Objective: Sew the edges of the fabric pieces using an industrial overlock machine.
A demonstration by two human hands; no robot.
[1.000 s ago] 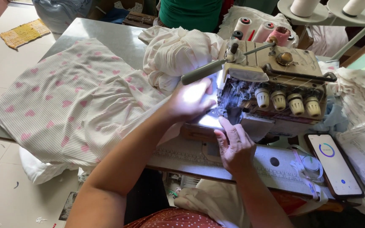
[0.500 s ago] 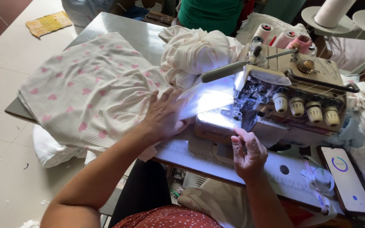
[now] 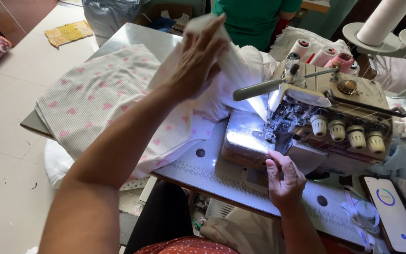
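My left hand [image 3: 198,61] is raised above the table and grips a piece of white fabric [image 3: 233,61], pulling it up and back from the sewing machine [image 3: 325,117]. The cloth's lower end still runs down to the lit needle area [image 3: 271,117]. A striped cloth with pink hearts [image 3: 104,99] lies spread over the left of the table under my forearm. My right hand [image 3: 285,178] rests with curled fingers on the front edge of the machine bed, just below the needle area, and I see nothing held in it.
Thread cones [image 3: 325,54] stand behind the machine, and larger white cones [image 3: 384,23] on a stand at the top right. A phone [image 3: 393,211] with a lit screen lies at the table's right. A person in a green top [image 3: 254,16] is beyond the table. A yellow mat [image 3: 69,33] lies on the floor.
My left hand has lifted off the table by the needle, rising up and back with the white fabric in it. My right hand stays at the machine's front.
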